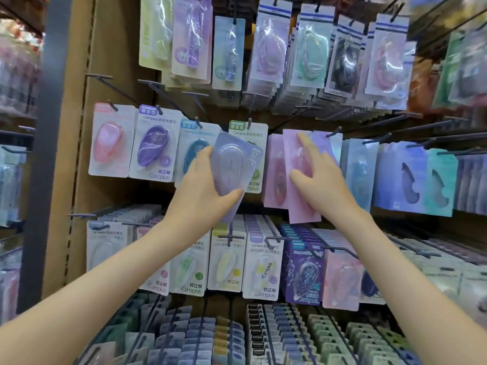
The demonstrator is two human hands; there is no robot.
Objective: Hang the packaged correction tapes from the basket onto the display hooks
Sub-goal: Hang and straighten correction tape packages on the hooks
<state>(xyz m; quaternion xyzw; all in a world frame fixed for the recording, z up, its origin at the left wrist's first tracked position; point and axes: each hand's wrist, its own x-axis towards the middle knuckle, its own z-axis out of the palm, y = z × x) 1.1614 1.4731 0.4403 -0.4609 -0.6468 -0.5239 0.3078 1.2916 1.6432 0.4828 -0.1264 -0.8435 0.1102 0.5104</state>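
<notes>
Lavender packaged correction tape [234, 167] sits tilted in the left hand [200, 185], thumb under it and fingers curled over its left edge, before the middle row of display hooks [334, 132], while the right hand [319, 177] lays straight, spread fingers on a pink pack [300, 206] hanging just beside it.

My 2 forearms, the left forearm [118, 280] and the right forearm [390, 259], are bare along all their visible length, slim and smooth, widening toward the lower corners of the view. My left hand [203, 185] and right hand [319, 180] are bare too, with slender fingers and narrow wrists. The nails are too blurred for me to tell anything of them.
</notes>
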